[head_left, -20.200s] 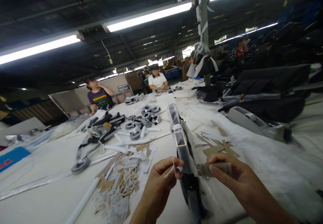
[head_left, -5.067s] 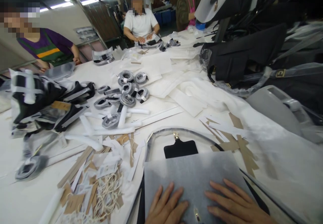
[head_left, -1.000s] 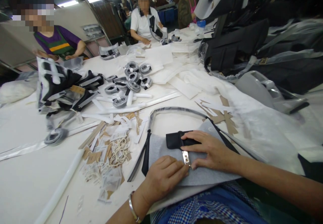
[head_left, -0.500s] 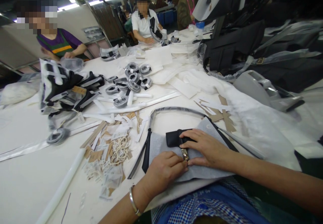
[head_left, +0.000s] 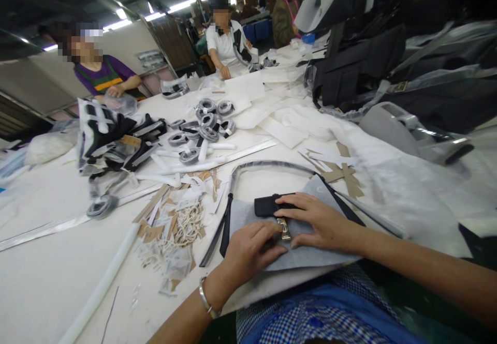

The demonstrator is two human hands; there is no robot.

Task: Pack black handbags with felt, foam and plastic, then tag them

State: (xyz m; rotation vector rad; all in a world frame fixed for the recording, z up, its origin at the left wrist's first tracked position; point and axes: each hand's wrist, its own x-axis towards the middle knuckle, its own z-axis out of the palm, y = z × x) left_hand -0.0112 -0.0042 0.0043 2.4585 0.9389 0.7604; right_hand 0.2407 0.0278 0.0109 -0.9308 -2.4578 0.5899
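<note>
Handbag flat, long axis left-right, handle pointing away.

Your left hand: fingertips moved up from the near end of the clasp to its left side.

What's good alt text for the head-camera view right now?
A person's left hand touches a gold-coloured clasp on a grey-covered handbag, while the right hand spreads over a black tab beside it. Tags and cords lie left on a white table; co-workers are beyond.
</note>
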